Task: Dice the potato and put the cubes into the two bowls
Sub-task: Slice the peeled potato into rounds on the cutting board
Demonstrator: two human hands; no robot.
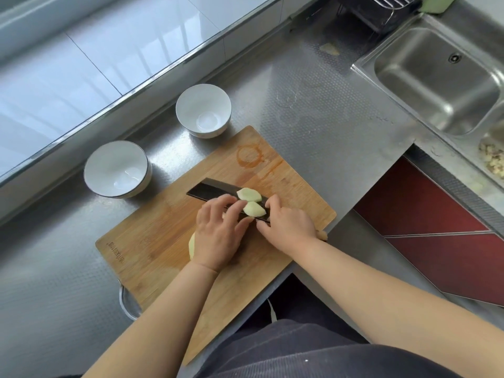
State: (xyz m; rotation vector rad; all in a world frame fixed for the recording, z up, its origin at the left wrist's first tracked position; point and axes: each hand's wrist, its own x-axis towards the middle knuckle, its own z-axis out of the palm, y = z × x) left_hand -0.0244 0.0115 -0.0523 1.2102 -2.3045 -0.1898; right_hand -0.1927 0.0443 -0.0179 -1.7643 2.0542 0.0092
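Hiding most of the potato (pixel 191 248), left hand (pixel 218 230) covers it.

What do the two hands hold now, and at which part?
The right hand grips the knife at its handle end. The left hand touches a potato piece with its fingertips.

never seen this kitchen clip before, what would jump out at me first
Two pale potato pieces lie on the flat of a dark knife blade, mid wooden cutting board; the left hand touches them and the right hand grips the handle end. Two empty white bowls wait beyond the board's far-left edge, and a steel sink sits at upper right.
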